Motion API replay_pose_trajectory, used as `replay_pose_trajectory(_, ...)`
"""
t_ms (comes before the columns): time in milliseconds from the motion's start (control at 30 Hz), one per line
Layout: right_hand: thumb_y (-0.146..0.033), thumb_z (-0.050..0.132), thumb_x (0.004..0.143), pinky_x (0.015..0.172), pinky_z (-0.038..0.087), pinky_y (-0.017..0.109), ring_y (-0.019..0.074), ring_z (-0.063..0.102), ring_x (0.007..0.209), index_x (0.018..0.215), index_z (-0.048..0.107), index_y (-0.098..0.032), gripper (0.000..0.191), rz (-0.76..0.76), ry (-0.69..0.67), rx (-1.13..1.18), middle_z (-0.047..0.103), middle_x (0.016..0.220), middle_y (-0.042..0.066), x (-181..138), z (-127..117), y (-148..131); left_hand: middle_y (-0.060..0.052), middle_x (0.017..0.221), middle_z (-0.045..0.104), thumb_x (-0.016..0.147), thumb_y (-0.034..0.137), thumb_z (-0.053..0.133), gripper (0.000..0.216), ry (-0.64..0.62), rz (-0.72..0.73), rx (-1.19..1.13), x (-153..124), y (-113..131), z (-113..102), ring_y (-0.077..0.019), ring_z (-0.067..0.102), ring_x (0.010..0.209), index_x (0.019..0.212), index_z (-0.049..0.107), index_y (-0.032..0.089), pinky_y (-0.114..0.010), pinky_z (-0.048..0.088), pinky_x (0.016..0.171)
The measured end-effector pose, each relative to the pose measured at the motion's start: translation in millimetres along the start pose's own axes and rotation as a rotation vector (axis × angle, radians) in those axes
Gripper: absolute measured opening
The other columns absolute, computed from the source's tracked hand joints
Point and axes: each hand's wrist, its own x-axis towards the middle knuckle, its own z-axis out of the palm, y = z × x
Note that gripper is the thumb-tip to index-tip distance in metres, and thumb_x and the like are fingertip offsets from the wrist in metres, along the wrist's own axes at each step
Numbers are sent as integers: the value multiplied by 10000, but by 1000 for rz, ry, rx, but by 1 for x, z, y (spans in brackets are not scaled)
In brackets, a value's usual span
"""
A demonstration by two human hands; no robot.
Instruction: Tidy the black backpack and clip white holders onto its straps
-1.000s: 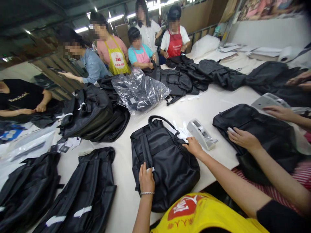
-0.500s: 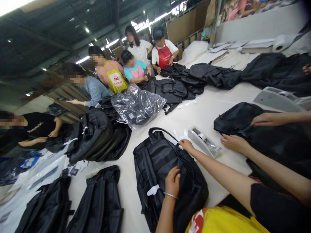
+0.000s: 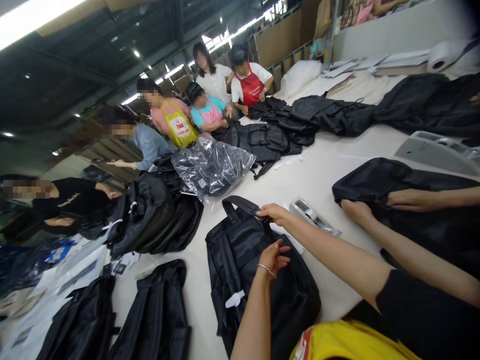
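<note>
Pale tabletop (image 3: 330, 165) spreads beneath one black backpack (image 3: 258, 295) lying right before me. My right hand (image 3: 272, 213) pinches the strap (image 3: 245, 205) at its top, fingertips nearly together. My left hand (image 3: 275, 257) hangs over it, fingers loosely parted; whether they touch, I cannot tell. Two other bags (image 3: 159, 305) lie leftward; one white wrap (image 3: 235, 299) shows on mine.

Black backpack (image 3: 290, 295) flat on table (image 3: 330, 160)
</note>
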Motion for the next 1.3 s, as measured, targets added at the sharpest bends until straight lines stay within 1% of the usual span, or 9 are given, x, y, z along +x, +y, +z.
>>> replay_pose_trajectory(67, -209, 609, 547, 485, 323, 189, 51, 428, 488, 644, 506, -150, 153, -97, -73, 14, 486, 510, -56, -31, -2, 0, -129, 902, 615, 673, 349, 515, 433, 9, -12, -64, -4, 8, -4, -68, 547, 474, 1045, 461, 133, -164, 404, 413)
replay_pose_trajectory(167, -280, 603, 568, 476, 303, 186, 43, 400, 482, 596, 488, -143, 181, -168, -62, 5, 461, 503, -57, -79, -8, 31, -85, 734, 636, 670, 303, 523, 294, 78, -15, -182, -9, 7, -15, -65, 544, 488, 890, 527, 108, -155, 410, 438)
replay_pose_trajectory(333, -355, 603, 568, 506, 383, 232, 82, 470, 509, 570, 425, -161, 263, 117, 111, 233, 496, 519, -36, -121, -12, 117, -49, 714, 633, 636, 241, 561, 192, 25, 57, -207, -9, -13, -23, -110, 581, 658, 793, 565, 131, -235, 468, 638)
replay_pose_trajectory(467, -352, 632, 546, 537, 441, 275, 121, 528, 524, 564, 451, -153, 270, 131, 144, 309, 547, 517, 1, -125, -11, 146, -56, 731, 633, 613, 190, 569, 192, -23, 75, -200, -10, -16, -18, -140, 580, 702, 794, 568, 126, -299, 464, 714)
replay_pose_trajectory(700, -340, 679, 494, 569, 475, 316, 152, 552, 566, 542, 479, -146, 283, 30, 218, 421, 568, 532, 18, -134, -5, 139, -14, 633, 593, 574, 78, 528, 96, -55, 77, -421, -20, -28, -25, -138, 586, 680, 650, 502, 133, -298, 459, 719)
replay_pose_trajectory(833, -382, 640, 545, 541, 431, 261, 113, 512, 542, 607, 512, -152, 270, -58, 225, 371, 560, 555, -3, -147, 2, 142, -22, 713, 609, 605, 219, 570, 154, -102, 102, -473, -28, -37, -22, -173, 592, 712, 736, 519, 154, -326, 466, 690)
replay_pose_trajectory(1133, -380, 583, 596, 594, 372, 244, 115, 496, 625, 697, 571, -170, 233, -247, 64, -374, 577, 647, -23, -142, 12, 107, -25, 550, 593, 566, 211, 578, 137, 349, 308, -24, -23, -46, -13, -148, 543, 540, 688, 594, 151, -291, 448, 540)
replay_pose_trajectory(1233, -324, 631, 544, 645, 382, 260, 128, 515, 665, 720, 586, -174, 236, -238, 30, -407, 599, 694, -13, -122, 21, 82, -40, 540, 587, 532, 161, 602, 111, 374, 336, 56, -20, -51, -17, -171, 547, 568, 642, 612, 149, -291, 442, 549)
replay_pose_trajectory(1300, -307, 652, 515, 591, 382, 261, 120, 505, 581, 653, 569, -163, 215, -114, -3, -310, 578, 593, -18, -112, 28, 66, -36, 506, 569, 528, 139, 608, 106, 375, 294, 31, -19, -53, -18, -176, 552, 586, 634, 609, 148, -291, 449, 574)
